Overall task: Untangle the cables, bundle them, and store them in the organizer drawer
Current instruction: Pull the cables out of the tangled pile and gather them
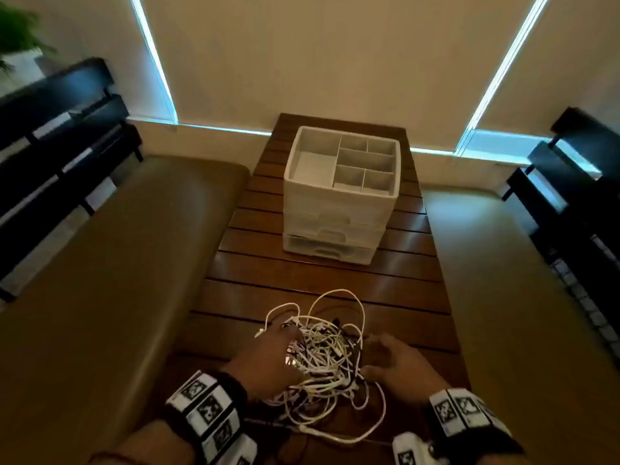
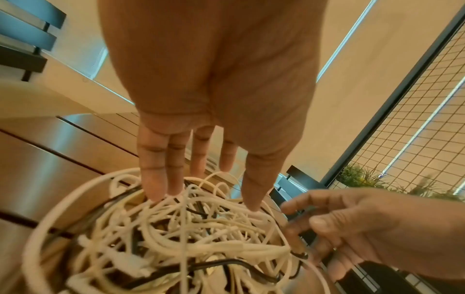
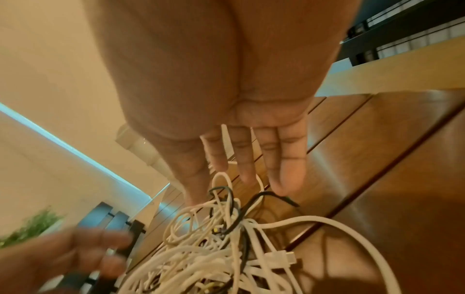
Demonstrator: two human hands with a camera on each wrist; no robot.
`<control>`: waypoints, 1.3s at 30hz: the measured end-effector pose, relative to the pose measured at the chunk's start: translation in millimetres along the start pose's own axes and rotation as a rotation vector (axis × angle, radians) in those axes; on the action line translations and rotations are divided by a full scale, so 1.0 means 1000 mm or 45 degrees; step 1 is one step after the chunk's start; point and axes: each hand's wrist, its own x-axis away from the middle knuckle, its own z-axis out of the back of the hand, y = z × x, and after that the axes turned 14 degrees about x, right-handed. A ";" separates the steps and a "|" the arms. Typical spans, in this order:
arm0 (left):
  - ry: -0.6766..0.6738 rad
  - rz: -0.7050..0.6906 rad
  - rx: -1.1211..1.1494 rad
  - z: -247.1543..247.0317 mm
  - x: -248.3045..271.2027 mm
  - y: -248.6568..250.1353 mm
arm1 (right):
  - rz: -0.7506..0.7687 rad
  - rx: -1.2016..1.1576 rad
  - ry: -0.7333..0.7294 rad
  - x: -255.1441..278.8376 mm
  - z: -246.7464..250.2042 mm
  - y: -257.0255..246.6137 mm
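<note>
A tangle of white and black cables [image 1: 322, 360] lies on the near end of a slatted wooden table [image 1: 339, 283]. My left hand [image 1: 268, 357] rests on the pile's left side, and the left wrist view shows its straight fingers [image 2: 161, 179] touching the white cables [image 2: 181, 234]. My right hand [image 1: 389, 364] sits at the pile's right edge. Its fingers [image 3: 274, 169] are extended, with the tips by a black cable end [image 3: 276, 196]. Neither hand grips a cable. The white organizer [image 1: 339, 196], with an open divided top tray and stacked drawers, stands farther back on the table.
Tan cushioned seats [image 1: 127, 263] flank the table on both sides. Dark slatted benches [image 1: 57, 146] stand at the far left and right. A potted plant [image 1: 16, 31] is at the top left. Bare table lies between the cables and the organizer.
</note>
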 end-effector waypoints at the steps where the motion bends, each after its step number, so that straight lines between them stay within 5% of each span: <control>1: 0.011 0.008 0.058 -0.002 -0.010 0.003 | 0.007 0.026 -0.015 -0.007 0.000 -0.005; 8: -0.136 0.227 0.011 -0.015 -0.047 0.006 | -0.079 0.084 -0.146 -0.041 -0.005 -0.017; 13: -0.180 0.191 -0.001 -0.010 -0.064 0.005 | -0.296 -0.183 0.034 -0.062 -0.014 -0.012; 17: 0.002 0.176 -0.063 -0.009 -0.080 0.008 | -0.251 0.118 -0.239 -0.068 -0.018 -0.026; 18: 0.023 0.171 -0.100 -0.009 -0.083 0.008 | -0.248 0.165 -0.206 -0.069 -0.020 -0.031; 21: 0.047 0.110 -0.254 -0.011 -0.091 0.008 | -0.161 0.298 0.340 -0.070 -0.019 -0.051; 22: 0.045 0.101 -0.285 -0.012 -0.093 0.008 | -0.078 0.288 0.397 -0.071 -0.018 -0.059; 27: 0.069 0.155 -0.141 -0.020 -0.099 0.002 | 0.096 0.587 -0.156 -0.075 -0.030 -0.075; 39: 0.167 0.213 0.458 -0.017 -0.092 -0.005 | 0.091 0.264 -0.093 -0.069 -0.016 -0.063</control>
